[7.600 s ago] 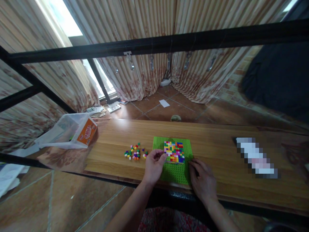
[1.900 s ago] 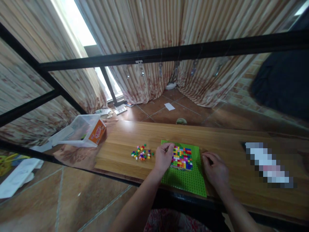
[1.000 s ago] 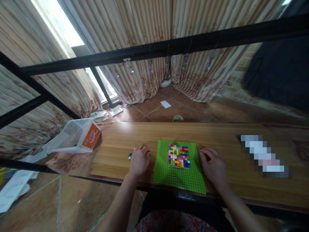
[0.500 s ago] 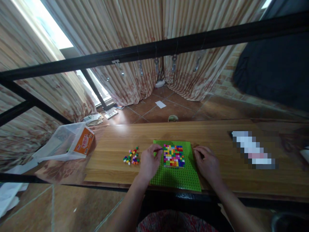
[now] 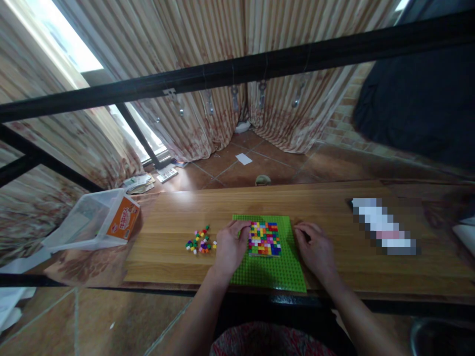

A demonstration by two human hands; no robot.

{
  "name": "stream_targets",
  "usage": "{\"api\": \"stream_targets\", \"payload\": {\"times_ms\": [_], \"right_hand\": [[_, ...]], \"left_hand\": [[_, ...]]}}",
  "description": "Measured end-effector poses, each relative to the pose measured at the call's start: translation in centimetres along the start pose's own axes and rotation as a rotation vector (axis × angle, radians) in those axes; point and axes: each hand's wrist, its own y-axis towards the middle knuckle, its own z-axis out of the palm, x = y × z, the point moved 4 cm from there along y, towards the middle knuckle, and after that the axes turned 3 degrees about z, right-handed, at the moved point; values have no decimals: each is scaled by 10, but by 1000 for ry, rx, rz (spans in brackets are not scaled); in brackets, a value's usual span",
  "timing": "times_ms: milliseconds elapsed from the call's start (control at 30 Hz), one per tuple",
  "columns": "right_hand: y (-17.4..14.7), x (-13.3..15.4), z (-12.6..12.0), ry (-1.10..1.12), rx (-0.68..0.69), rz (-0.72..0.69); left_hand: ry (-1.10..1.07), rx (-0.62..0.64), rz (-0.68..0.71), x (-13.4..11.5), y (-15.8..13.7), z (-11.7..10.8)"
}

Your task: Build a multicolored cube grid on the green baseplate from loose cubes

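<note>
A square mosaic of small coloured building bricks (image 5: 264,239) sits on a green studded baseplate (image 5: 270,277). My left hand (image 5: 229,249) reaches over the baseplate's left part, thumb and forefinger pinched against the mosaic's upper left edge. A small dark building brick showed at those fingertips a moment ago; the fingers now hide it. Just beyond the baseplate's right edge, my right hand (image 5: 317,249) rests on the wood with its fingers curled in, and nothing shows in it. Loose coloured bricks (image 5: 200,241) lie scattered to the left of my left hand.
The baseplate lies on a long wooden tabletop (image 5: 163,262). At its left end stands a clear plastic bin with an orange label (image 5: 123,217). A blurred-out flat object (image 5: 384,227) lies to the right. Behind run a black metal bar (image 5: 222,73) and curtains (image 5: 208,29).
My left fingertips have moved slightly right, up to the mosaic's edge, and the dark brick between them is now out of sight. The right hand holds its place. The whole view has shifted slightly.
</note>
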Motion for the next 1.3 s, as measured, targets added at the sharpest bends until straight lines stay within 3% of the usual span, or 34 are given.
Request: {"api": "stream_targets", "payload": {"times_ms": [400,833,967,1300], "right_hand": [[0,1,-1,5,-1,13],[0,-1,0,-4,-6,5],[0,0,0,-8,-5,16],[0,3,-2,7,1,16]], "left_hand": [[-2,-47,-81,3,2,3],[-145,-83,-119,11,-1,4],[-285,-117,-175,17,5,10],[-529,-49,-294,19,6,28]]}}
